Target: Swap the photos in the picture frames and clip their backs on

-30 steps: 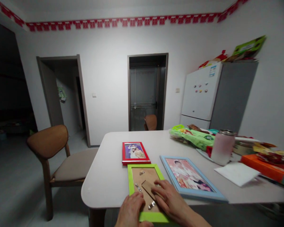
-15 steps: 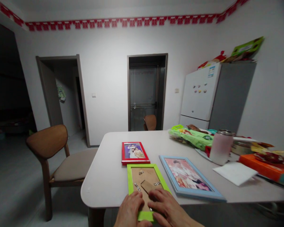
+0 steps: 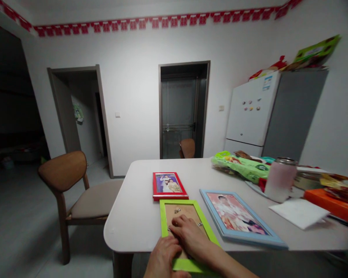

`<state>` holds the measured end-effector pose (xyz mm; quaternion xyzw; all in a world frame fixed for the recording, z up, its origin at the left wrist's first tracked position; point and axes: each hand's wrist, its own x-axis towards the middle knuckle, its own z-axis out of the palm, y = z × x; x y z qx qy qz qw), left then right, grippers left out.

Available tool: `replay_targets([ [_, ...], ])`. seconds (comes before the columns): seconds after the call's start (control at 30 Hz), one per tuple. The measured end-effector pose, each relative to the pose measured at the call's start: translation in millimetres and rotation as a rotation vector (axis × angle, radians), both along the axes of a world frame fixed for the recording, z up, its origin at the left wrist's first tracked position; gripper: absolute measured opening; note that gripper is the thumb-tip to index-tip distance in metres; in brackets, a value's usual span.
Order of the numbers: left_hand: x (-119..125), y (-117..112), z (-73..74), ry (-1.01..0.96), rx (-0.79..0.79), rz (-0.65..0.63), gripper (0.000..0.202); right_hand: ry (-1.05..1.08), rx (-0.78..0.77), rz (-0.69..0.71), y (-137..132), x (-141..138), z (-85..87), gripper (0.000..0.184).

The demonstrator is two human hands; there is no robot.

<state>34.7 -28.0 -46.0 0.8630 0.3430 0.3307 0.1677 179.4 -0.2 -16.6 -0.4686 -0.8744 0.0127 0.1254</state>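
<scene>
A lime-green picture frame (image 3: 163,216) lies face down at the table's near edge, its brown backing board (image 3: 188,210) facing up with small metal clips on it. Along the frame's lower left side, my left hand (image 3: 164,256) is closed on the rim, its fingertips beside the right hand. My right hand (image 3: 193,237) reaches across the backing, fingers bent and bunched at the clip on the left side. What lies under those fingertips is hidden, and the hand covers the backing's stand. Just beyond is a red picture frame (image 3: 170,197), photo up; a light-blue picture frame (image 3: 220,227) lies to the right.
On the white table (image 3: 136,216), a pink bottle (image 3: 280,179), a white sheet (image 3: 300,212), an orange box (image 3: 330,204) and a green bag (image 3: 240,168) sit to the right. A wooden chair (image 3: 63,172) stands at the left, with a fridge (image 3: 246,112) behind.
My right hand has moved left and up across the backing, from the lower right of the green frame to the left-side clip. My left hand stays at the lower left. The view has shifted slightly.
</scene>
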Motion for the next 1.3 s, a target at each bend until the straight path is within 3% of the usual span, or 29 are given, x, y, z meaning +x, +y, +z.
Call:
replay_targets([
  [0.2,1,2,-4.2,0.026,0.007,0.007,0.044,0.034,-0.004,0.026,3,3,1.3,0.015],
  [0.4,-5,5,-12.6,0.031,0.059,0.003,0.049,0.344,-0.051,-0.328,41,15,-2.1,0.021],
  [0.57,-4,5,-9.6,0.034,0.074,-0.006,0.048,0.332,-0.111,-0.408,65,14,-10.0,0.019],
  [0.77,-2,6,-16.5,0.051,0.026,0.019,0.047,0.300,-0.124,-0.563,83,14,-11.4,0.020],
  [0.87,0,3,-11.2,0.074,-0.064,0.059,0.044,0.282,-0.129,-0.652,93,15,-14.6,0.019],
  [1.0,4,-7,6.3,0.142,-0.190,0.152,0.061,0.280,-0.157,-0.750,103,12,-17.8,0.021],
  [1.17,2,-9,11.5,0.173,-0.227,0.167,0.061,0.349,-0.152,-0.769,100,9,-12.7,0.019],
  [1.3,-3,-3,5.7,0.208,-0.187,0.148,0.053,0.472,-0.137,-0.653,89,18,-4.6,0.021],
])
